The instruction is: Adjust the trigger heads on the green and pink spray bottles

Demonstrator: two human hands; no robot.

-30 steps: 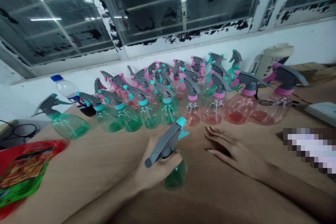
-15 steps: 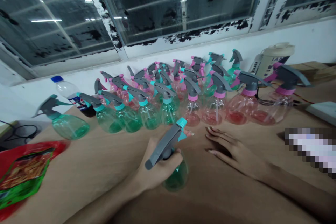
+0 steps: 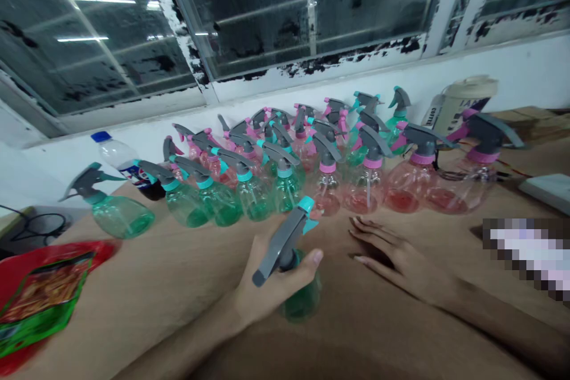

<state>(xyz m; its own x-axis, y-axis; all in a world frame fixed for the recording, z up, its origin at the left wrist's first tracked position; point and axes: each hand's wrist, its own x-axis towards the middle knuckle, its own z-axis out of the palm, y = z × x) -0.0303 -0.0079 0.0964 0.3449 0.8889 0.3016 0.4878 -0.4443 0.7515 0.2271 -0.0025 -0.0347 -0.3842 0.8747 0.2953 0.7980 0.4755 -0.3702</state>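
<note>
A green spray bottle [image 3: 285, 237] with a grey head and turquoise nozzle stands in front of me on the table. My left hand [image 3: 269, 291] is wrapped round its neck, the thumb stretched along the near side; the other fingers are mostly hidden behind the head. To the right, my right hand [image 3: 403, 258] lies on the tabletop with fingers spread and nothing in them. Beyond both hands runs a front row of spray bottles, green ones [image 3: 258, 199] to the left and pink ones [image 3: 403, 187] to the right. Several more pink and green bottles crowd behind.
At the left lie a red and green food packet [image 3: 44, 297] and a lone green spray bottle [image 3: 122, 217]. A cola bottle [image 3: 116, 151] leans behind it. A cream coffee cup [image 3: 467, 101] and a blurred-out object [image 3: 529, 255] are at the right. Windows [image 3: 307, 6] rise behind the table.
My left thumb has lifted and straightened away from the spray bottle's neck. The bottle's head has shifted slightly. My right hand has stayed put.
</note>
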